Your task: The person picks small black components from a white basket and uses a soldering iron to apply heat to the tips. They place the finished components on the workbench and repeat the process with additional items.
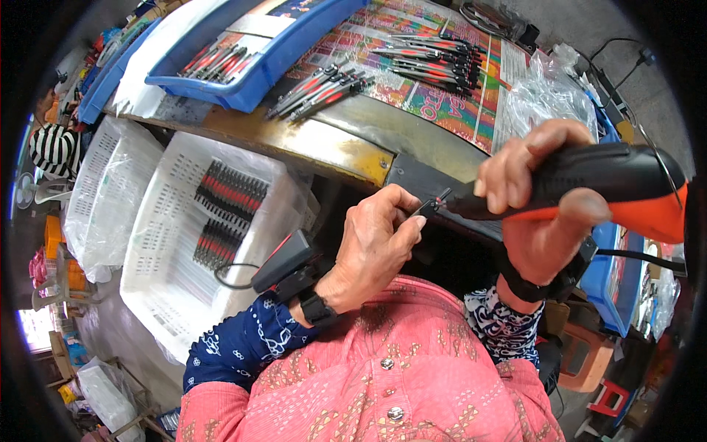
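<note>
In front of my chest, my left hand (377, 239) pinches a slim black piece (433, 206) between thumb and fingers. A spot of red and a shiny bit show near its end; its exact kind cannot be made out. My right hand (541, 199) is wrapped round a black and orange electric screwdriver (589, 180), which lies level and points left. The screwdriver's tip is at the end of the black piece; whether they touch is hard to see. Several slim black, grey and red pieces (324, 90) lie in a bunch on the table beyond my hands.
A white basket (158, 221) at my left holds rows of black and red pieces (230, 195). On the table (324, 144) stand a blue tray (250, 92) of similar pieces and another pile (438, 59). Clear plastic bags (549, 92) and a blue bin (615, 280) are at my right.
</note>
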Demonstrator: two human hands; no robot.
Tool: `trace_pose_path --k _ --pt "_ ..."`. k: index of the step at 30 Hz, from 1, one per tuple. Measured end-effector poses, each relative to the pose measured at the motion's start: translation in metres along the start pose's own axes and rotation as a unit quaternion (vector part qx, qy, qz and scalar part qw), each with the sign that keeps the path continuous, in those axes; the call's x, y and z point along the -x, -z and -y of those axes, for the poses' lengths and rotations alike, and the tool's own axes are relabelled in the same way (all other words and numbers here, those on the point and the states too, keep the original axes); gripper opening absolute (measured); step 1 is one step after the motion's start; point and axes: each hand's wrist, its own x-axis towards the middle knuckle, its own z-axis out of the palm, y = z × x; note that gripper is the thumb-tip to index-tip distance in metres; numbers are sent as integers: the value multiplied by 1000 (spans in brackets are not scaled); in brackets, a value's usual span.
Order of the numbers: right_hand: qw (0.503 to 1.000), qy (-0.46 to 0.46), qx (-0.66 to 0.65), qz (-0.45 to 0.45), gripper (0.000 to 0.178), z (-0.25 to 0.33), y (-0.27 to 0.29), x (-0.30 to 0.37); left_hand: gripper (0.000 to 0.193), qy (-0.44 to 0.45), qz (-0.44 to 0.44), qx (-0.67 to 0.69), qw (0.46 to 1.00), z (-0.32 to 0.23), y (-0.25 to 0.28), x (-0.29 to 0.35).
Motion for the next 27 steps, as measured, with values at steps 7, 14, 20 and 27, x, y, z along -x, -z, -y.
trace_pose_path --k 7,14,20,27 --pt "999 29 -20 -19 68 -1 18 6 32 -267 -193 -433 839 -19 63 -54" --pt "1000 4 -13 -22 64 1 22 10 51 -151 -215 -632 730 -43 99 -106" --pt "999 -2 -16 -42 62 0 23 12 48 -149 -184 -659 714 -43 102 -127" --pt "999 2 -36 -23 60 -1 26 11 52 -169 -147 -666 711 -39 116 -137"
